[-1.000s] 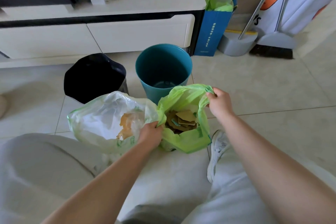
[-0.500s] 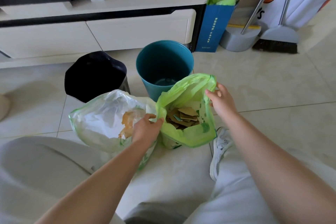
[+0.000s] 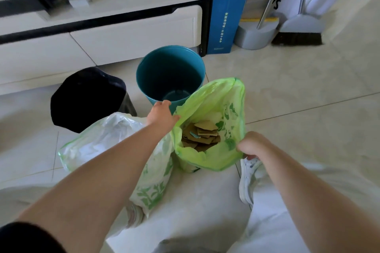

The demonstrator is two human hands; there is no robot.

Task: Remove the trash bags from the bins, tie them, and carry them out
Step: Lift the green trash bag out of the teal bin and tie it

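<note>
A green trash bag (image 3: 213,156) with brown cardboard scraps inside stands open on the floor between my legs. My left hand (image 3: 161,114) grips its far left rim. My right hand (image 3: 249,146) pinches the near right rim. Left of it, partly under my left forearm, lies a whitish bag with a green print (image 3: 107,139). Behind the bags stand a teal bin (image 3: 170,76) without a liner and a bin lined with a black bag (image 3: 88,98).
A low white cabinet (image 3: 123,37) runs along the back. To its right are a blue paper bag holding green bags (image 3: 227,16), a grey dustpan (image 3: 257,35) and a broom (image 3: 298,35). My white shoe (image 3: 247,181) rests under my right hand.
My left hand moved up along the green bag's left rim toward the teal bin. My right hand dropped from the far rim to the near right rim. The bag's mouth now stands taller.
</note>
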